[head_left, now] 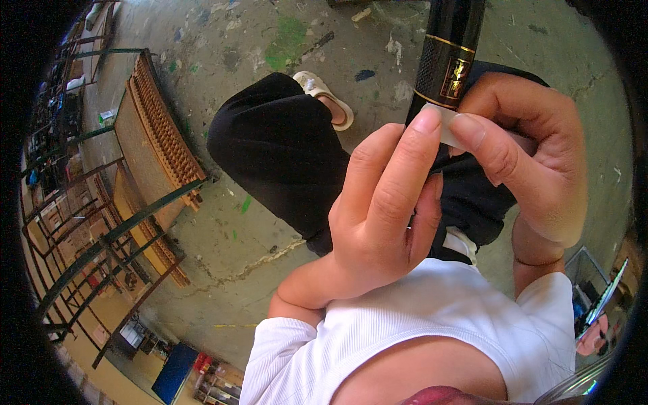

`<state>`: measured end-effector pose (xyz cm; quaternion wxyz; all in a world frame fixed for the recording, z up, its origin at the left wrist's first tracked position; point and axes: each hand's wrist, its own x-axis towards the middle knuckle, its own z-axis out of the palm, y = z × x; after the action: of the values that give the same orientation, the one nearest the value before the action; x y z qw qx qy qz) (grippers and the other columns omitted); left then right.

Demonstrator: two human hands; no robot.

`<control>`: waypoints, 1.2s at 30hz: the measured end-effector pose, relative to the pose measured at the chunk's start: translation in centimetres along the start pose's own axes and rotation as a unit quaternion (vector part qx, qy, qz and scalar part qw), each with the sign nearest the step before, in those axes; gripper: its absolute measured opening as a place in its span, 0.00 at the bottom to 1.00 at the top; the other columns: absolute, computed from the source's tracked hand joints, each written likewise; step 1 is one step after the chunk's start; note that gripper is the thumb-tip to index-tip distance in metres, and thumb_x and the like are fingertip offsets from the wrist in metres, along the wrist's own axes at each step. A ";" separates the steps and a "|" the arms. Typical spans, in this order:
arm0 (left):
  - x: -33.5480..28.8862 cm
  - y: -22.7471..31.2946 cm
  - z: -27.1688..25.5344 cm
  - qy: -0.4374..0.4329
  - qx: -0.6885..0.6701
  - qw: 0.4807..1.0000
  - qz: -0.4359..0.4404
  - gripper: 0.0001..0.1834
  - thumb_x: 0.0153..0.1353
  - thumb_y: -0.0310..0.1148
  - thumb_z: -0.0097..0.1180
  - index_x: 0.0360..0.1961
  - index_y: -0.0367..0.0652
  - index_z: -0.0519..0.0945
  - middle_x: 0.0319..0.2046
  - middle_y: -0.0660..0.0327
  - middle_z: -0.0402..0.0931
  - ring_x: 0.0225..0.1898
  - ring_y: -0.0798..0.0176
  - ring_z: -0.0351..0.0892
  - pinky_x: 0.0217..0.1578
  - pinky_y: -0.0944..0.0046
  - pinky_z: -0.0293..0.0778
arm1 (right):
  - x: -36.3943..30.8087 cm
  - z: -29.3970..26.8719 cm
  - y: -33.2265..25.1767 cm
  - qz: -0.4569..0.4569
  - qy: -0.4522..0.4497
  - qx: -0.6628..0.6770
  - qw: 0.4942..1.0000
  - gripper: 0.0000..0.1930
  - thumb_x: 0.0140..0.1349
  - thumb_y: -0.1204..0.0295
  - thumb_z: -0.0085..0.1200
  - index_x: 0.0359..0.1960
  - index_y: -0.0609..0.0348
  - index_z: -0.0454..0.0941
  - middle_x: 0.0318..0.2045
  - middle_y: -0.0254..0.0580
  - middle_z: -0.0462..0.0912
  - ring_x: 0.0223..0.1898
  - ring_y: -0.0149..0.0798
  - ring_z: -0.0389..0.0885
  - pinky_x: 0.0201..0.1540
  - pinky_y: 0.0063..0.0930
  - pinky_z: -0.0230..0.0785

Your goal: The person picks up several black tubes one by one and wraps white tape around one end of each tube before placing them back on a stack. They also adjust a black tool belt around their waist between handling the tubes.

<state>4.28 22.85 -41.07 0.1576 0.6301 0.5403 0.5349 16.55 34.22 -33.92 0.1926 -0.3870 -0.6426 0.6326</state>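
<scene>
A thick black rod [437, 67] with gold bands, gold marking and a finely textured section comes down from the upper edge, close in front of me. At its lower end is a small whitish, translucent strip [451, 128]. My right hand [533, 148] is closed, pinching the strip between thumb and bent forefinger, its knuckle close against the rod. My left hand [388, 202] has its fingers together, and one fingertip presses on the strip's left edge beside the rod. Its other fingers curl underneath, partly hidden. Where the strip meets the rod is covered by the fingertips.
Below my hands are my black-trousered legs [277, 155] and a cream clog [325, 101] on the paint-stained concrete floor [243, 40]. At the left stand dark metal racks [104, 239] with long ridged brown pieces [158, 121]. A blue panel [174, 373] stands at lower left.
</scene>
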 end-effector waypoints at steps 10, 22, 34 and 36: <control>-0.6 0.0 0.0 -0.002 -0.043 0.998 -0.041 0.35 0.58 0.15 0.48 0.65 0.31 0.49 0.63 0.40 0.54 0.56 0.51 0.70 0.52 0.60 0.72 | 0.1 0.1 0.3 -0.012 0.000 0.011 1.000 0.08 0.56 0.71 0.57 0.23 0.62 0.75 0.20 0.30 0.75 0.21 0.18 0.63 0.23 0.15 0.49; -0.3 0.5 0.1 0.005 -0.072 0.995 -0.070 0.36 0.57 0.14 0.49 0.66 0.32 0.49 0.64 0.40 0.53 0.59 0.49 0.67 0.54 0.59 0.70 | 0.1 0.2 0.4 -0.012 0.004 0.014 1.000 0.09 0.55 0.71 0.57 0.23 0.62 0.75 0.20 0.30 0.74 0.21 0.19 0.63 0.23 0.15 0.49; -0.5 -0.6 0.0 0.001 -0.079 0.995 -0.059 0.36 0.56 0.14 0.50 0.65 0.30 0.50 0.60 0.43 0.59 0.55 0.54 0.70 0.53 0.61 0.70 | 0.0 -0.1 0.3 0.005 -0.001 0.009 1.000 0.08 0.56 0.71 0.57 0.24 0.63 0.75 0.22 0.32 0.75 0.23 0.19 0.66 0.25 0.14 0.51; -0.9 -0.5 0.1 0.009 -0.113 0.989 -0.099 0.35 0.56 0.15 0.53 0.64 0.30 0.52 0.57 0.46 0.61 0.52 0.57 0.72 0.52 0.62 0.71 | -0.1 -0.3 0.7 0.005 0.017 -0.001 1.000 0.09 0.56 0.70 0.57 0.24 0.63 0.75 0.23 0.31 0.75 0.24 0.19 0.67 0.26 0.14 0.52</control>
<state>4.23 22.34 -41.98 0.2747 0.5469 0.5375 0.5801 17.04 34.25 -34.49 0.1997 -0.4014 -0.6378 0.6263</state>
